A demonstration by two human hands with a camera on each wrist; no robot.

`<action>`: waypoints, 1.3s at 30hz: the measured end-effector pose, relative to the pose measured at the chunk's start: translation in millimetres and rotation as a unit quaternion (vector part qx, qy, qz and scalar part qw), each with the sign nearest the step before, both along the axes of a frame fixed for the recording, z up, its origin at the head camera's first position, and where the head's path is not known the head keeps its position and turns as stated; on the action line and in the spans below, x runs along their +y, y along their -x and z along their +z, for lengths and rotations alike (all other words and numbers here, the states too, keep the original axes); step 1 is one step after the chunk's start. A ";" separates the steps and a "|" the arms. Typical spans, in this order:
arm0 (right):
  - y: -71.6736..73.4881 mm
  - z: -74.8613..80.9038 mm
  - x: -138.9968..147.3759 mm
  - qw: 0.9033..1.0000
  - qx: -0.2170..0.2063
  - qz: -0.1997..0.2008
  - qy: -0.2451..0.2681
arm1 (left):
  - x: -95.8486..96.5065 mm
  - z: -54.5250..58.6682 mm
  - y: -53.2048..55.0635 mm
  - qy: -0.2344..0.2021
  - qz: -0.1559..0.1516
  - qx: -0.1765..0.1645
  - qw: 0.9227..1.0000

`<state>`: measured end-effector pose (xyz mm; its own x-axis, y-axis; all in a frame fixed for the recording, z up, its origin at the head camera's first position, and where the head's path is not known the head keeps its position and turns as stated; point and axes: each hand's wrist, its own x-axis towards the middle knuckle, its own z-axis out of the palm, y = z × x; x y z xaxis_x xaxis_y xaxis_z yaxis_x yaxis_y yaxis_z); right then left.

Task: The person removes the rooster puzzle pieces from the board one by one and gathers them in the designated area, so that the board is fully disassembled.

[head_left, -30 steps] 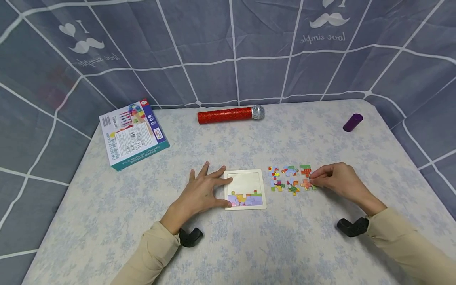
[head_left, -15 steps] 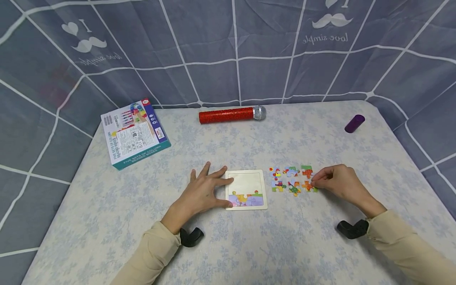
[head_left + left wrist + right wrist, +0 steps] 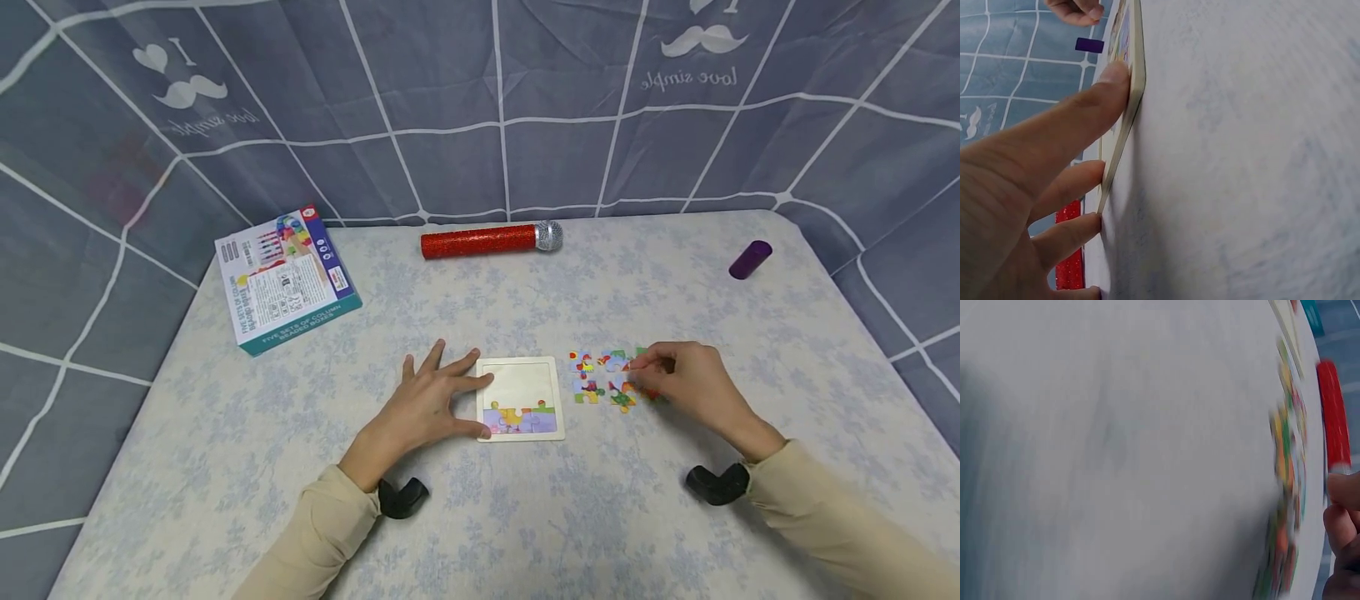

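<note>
Tray (image 3: 517,383), near row filled, left hand (image 3: 426,404) spread on its left edge, loose pieces (image 3: 588,392) to the right, right hand (image 3: 693,379) over them, fingertips together, grip on any piece unclear.

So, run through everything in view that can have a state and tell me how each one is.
Puzzle tray, flat, partly filled: near row fitted, the rest bare.
Loose puzzle pieces, unfitted, beside the tray, some partly hidden.
Left hand, spread, touching the tray's left side.
Right hand, over the loose pieces; can't tell whether it holds one.
Box, lying flat, looks closed.
Microphone, lying on its side.
Purple cylinder, standing upright.
</note>
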<state>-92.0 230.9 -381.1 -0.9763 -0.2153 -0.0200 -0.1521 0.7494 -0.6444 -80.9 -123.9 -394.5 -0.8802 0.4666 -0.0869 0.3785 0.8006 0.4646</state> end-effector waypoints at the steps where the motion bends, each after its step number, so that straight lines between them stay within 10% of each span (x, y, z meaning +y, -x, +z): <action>1: -0.4 -0.1 -5.5 1.000 -0.002 0.008 0.003 | -0.2 0.2 -0.1 0.000 -0.002 -0.001 1.000; 20: -9.6 -11.2 -106.7 0.982 0.004 0.181 0.052 | -3.1 4.3 0.5 0.025 -0.027 -0.012 0.999; 39: -14.0 -13.3 -136.1 0.975 -0.002 0.220 0.036 | -4.2 4.6 0.2 0.023 -0.024 -0.009 0.999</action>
<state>-78.0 94.7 -394.4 -0.7893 -0.6140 0.0075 -0.4459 0.5648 -0.6944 -81.2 -128.2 -389.9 -0.8550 0.5034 -0.1250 0.4087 0.8022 0.4352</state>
